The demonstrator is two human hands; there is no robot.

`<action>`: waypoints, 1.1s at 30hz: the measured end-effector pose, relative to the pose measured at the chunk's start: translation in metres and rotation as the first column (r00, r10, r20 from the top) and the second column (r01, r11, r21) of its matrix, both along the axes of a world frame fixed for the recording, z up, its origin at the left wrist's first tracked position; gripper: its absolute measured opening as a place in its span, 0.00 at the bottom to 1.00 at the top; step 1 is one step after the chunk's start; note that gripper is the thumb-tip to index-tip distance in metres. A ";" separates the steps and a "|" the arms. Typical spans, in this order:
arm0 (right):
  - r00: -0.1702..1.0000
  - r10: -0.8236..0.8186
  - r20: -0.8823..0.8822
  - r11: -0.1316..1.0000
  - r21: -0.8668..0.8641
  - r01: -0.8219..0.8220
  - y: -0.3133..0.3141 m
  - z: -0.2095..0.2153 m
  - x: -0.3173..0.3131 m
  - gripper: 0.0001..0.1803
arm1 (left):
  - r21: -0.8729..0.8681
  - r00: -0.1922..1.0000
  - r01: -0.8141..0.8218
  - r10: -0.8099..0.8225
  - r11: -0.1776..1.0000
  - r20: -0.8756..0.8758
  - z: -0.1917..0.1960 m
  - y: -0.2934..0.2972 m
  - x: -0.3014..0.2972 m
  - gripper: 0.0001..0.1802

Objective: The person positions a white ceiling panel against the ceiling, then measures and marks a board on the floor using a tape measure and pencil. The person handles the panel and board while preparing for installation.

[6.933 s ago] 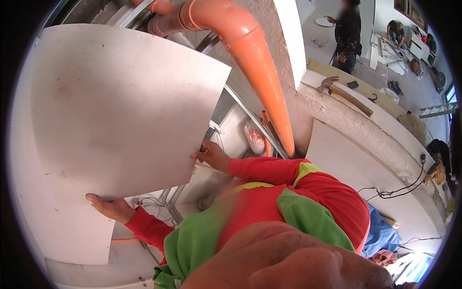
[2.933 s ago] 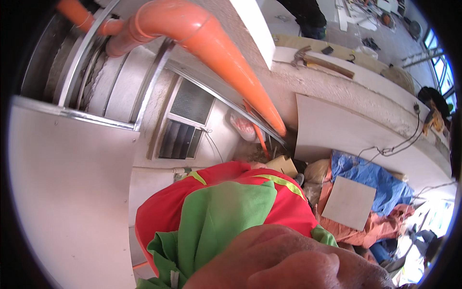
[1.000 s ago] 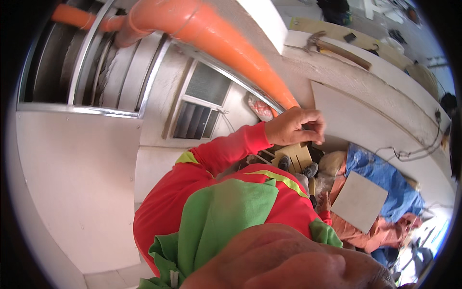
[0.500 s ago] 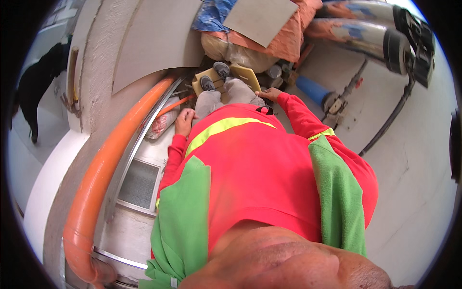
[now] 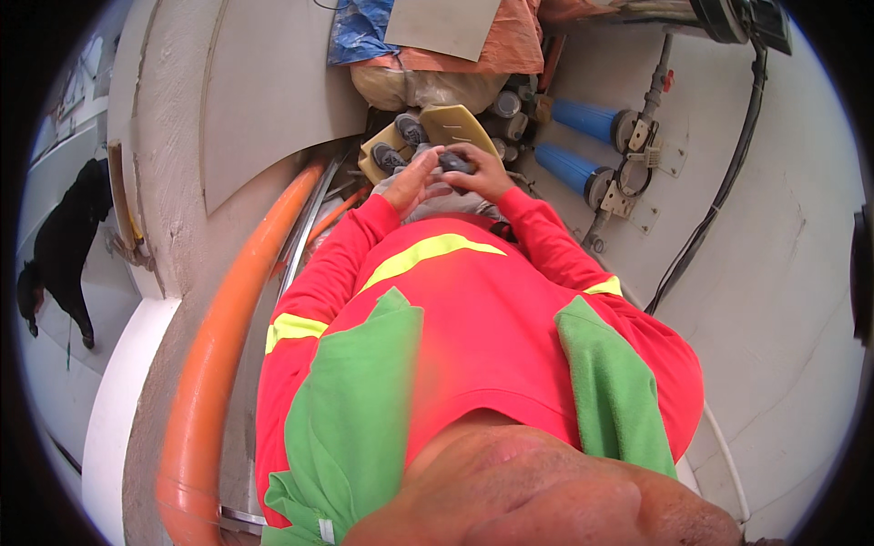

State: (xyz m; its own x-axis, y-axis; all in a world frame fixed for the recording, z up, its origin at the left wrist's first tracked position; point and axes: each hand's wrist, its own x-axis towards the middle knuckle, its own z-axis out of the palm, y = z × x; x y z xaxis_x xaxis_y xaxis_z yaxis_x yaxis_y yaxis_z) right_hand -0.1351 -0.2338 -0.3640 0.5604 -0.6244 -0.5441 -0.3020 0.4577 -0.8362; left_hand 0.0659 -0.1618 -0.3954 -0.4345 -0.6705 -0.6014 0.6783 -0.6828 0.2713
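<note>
In front of my waist, my right hand (image 5: 485, 171) is closed around a small dark object (image 5: 456, 163), rounded and smooth-looking. Its exact kind cannot be made out. My left hand (image 5: 415, 185) is raised just left of it, fingers stretched out and nothing in its palm. The fingertips come close to the dark object; whether they touch it I cannot tell. Below the hands, my grey shoes (image 5: 389, 158) stand on a yellow plastic piece (image 5: 455, 126) with raised sides.
A thick orange pipe (image 5: 223, 346) runs along my left beside a wall edge. Blue filter housings (image 5: 574, 168) and a black hose (image 5: 728, 191) are mounted on the right wall. Ahead lies a tarp-covered pile (image 5: 514, 41) with a flat board (image 5: 442, 25). A black dog (image 5: 68, 237) stands far left.
Both hands have come up and together in front of my waist. The dark object now shows in my right hand. The view has shifted, bringing more blue filter housing into sight.
</note>
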 end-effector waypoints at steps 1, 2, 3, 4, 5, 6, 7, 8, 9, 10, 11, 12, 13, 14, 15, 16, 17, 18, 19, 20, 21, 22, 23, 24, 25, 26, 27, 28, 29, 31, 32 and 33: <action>0.999 0.014 -0.032 0.990 -0.137 -0.018 0.005 0.004 0.015 0.33 | -0.007 0.998 0.008 -0.008 1.000 0.066 0.002 -0.002 -0.001 0.28; 0.998 0.022 -0.066 0.962 -0.269 -0.039 0.009 0.007 0.027 0.33 | -0.044 0.995 0.002 0.002 0.999 0.104 0.002 -0.002 0.000 0.28; 0.995 0.026 -0.098 0.916 -0.397 -0.064 0.011 0.009 0.032 0.33 | -0.083 0.990 0.000 0.011 0.997 0.139 0.000 0.000 0.002 0.28; 0.990 0.062 -0.129 0.934 -0.342 -0.103 0.012 0.009 0.032 0.33 | -0.004 0.986 0.054 -0.053 0.999 0.158 -0.003 0.003 0.007 0.29; 0.982 0.100 -0.158 0.948 -0.283 -0.142 0.013 0.006 0.031 0.33 | -0.103 0.972 0.102 -0.077 0.989 0.220 -0.008 0.006 0.010 0.29; 0.972 0.144 -0.185 0.959 -0.217 -0.183 0.016 0.001 0.026 0.33 | -0.143 0.947 0.147 -0.097 0.979 0.306 -0.013 0.013 0.011 0.28; 0.984 0.149 -0.100 0.983 -0.089 -0.158 0.020 -0.008 0.020 0.31 | -0.195 0.919 0.191 -0.106 0.962 0.379 -0.019 0.021 0.010 0.27; 0.990 0.139 -0.014 0.989 0.042 -0.139 0.024 -0.020 0.015 0.30 | -0.152 0.901 0.236 -0.157 0.960 0.405 -0.026 0.028 0.009 0.28; 0.991 0.116 0.072 0.976 0.175 -0.128 0.031 -0.034 0.011 0.29 | -0.149 0.894 0.256 -0.175 0.955 0.412 -0.035 0.035 0.006 0.28; 0.980 0.125 0.157 0.985 0.100 -0.142 0.036 -0.052 0.005 0.25 | -0.160 0.895 0.276 -0.193 0.948 0.402 -0.043 0.041 0.003 0.29; 0.975 0.079 0.209 0.989 0.104 -0.102 0.046 -0.067 -0.003 0.23 | -0.149 0.902 0.278 -0.205 0.949 0.380 -0.049 0.046 -0.001 0.29; 0.962 0.044 0.270 0.992 0.105 -0.075 0.051 -0.082 -0.010 0.22 | -0.212 0.831 0.418 -0.278 0.883 0.481 -0.056 0.045 -0.007 0.27; 0.941 0.020 0.338 0.993 0.107 -0.059 0.056 -0.096 -0.015 0.20 | -0.308 0.684 0.588 -0.255 0.748 0.684 -0.060 0.045 -0.013 0.25; 0.949 0.095 0.299 0.983 0.125 -0.138 0.058 -0.106 -0.023 0.19 | -0.300 0.505 0.761 -0.234 0.575 0.831 -0.059 0.043 -0.018 0.23; 0.926 0.351 -0.136 0.933 -0.036 -0.359 0.058 -0.111 -0.035 0.14 | -0.300 0.567 0.735 -0.308 0.608 0.764 -0.054 0.042 -0.023 0.24; 0.928 0.088 0.362 0.994 0.031 -0.107 0.062 -0.111 -0.041 0.13 | -0.312 0.612 0.666 -0.258 0.678 0.747 -0.046 0.041 -0.030 0.26; 0.942 -0.025 0.333 0.983 0.180 -0.037 0.065 -0.110 -0.044 0.12 | -0.276 0.576 0.716 -0.318 0.642 0.753 -0.037 0.035 -0.033 0.31; 0.968 0.231 0.095 0.877 0.411 -0.249 0.056 -0.108 -0.053 0.12 | -0.278 0.466 0.818 -0.297 0.504 0.833 -0.029 0.027 -0.036 0.32; 0.980 0.086 0.182 0.895 0.417 -0.156 0.056 -0.103 -0.055 0.10 | -0.086 0.215 0.920 -0.310 0.383 0.926 -0.020 0.021 -0.034 0.33; 0.977 0.111 0.181 0.927 0.336 -0.168 0.048 -0.099 -0.058 0.12 | 0.030 0.094 0.931 -0.316 0.364 0.944 -0.012 0.013 -0.033 0.34; 0.985 0.106 0.137 0.928 0.343 -0.148 0.044 -0.095 -0.059 0.13 | 0.081 0.062 0.922 -0.349 0.378 0.935 -0.006 0.008 -0.032 0.35; 0.987 0.090 0.135 0.931 0.342 -0.132 0.036 -0.090 -0.066 0.13 | 0.097 0.092 0.903 -0.410 0.418 0.907 0.000 0.005 -0.031 0.37; 0.989 0.072 0.127 0.932 0.344 -0.112 0.030 -0.086 -0.070 0.14 | 0.106 0.138 0.887 -0.478 0.449 0.867 0.003 0.003 -0.026 0.38; 0.993 0.069 0.099 0.940 0.327 -0.098 0.021 -0.084 -0.073 0.14 | 0.151 0.061 0.904 -0.470 0.399 0.881 0.004 0.001 -0.019 0.37; 0.995 0.065 0.070 0.946 0.314 -0.083 0.011 -0.083 -0.081 0.14 | 0.177 0.031 0.902 -0.469 0.393 0.883 0.003 0.002 -0.011 0.35; 0.997 0.060 0.040 0.951 0.300 -0.069 0.001 -0.083 -0.089 0.14 | 0.209 -0.003 0.899 -0.471 0.385 0.882 0.001 0.006 -0.001 0.34; 0.994 0.017 0.108 0.949 0.313 -0.050 -0.012 -0.085 -0.097 0.15 | 0.239 -0.041 0.899 -0.471 0.368 0.881 -0.002 0.011 0.009 0.32; 0.994 -0.061 0.095 0.939 0.344 0.025 -0.022 -0.086 -0.107 0.15 | 0.242 -0.033 0.899 -0.497 0.365 0.867 -0.007 0.016 0.021 0.29; 0.987 -0.140 0.078 0.922 0.375 0.101 -0.031 -0.088 -0.117 0.15 | 0.245 -0.029 0.903 -0.518 0.354 0.855 -0.013 0.022 0.033 0.27; 0.987 -0.163 0.017 0.923 0.357 0.146 -0.043 -0.094 -0.130 0.15 | 0.260 0.004 0.892 -0.582 0.371 0.814 -0.027 0.029 0.055 0.23; 0.989 -0.148 -0.008 0.919 0.367 0.140 -0.044 -0.097 -0.135 0.14 | 0.272 0.044 0.875 -0.625 0.400 0.779 -0.035 0.036 0.062 0.21; 0.991 -0.130 -0.033 0.916 0.379 0.133 -0.043 -0.101 -0.138 0.14 | 0.274 0.092 0.862 -0.663 0.426 0.743 -0.043 0.044 0.068 0.19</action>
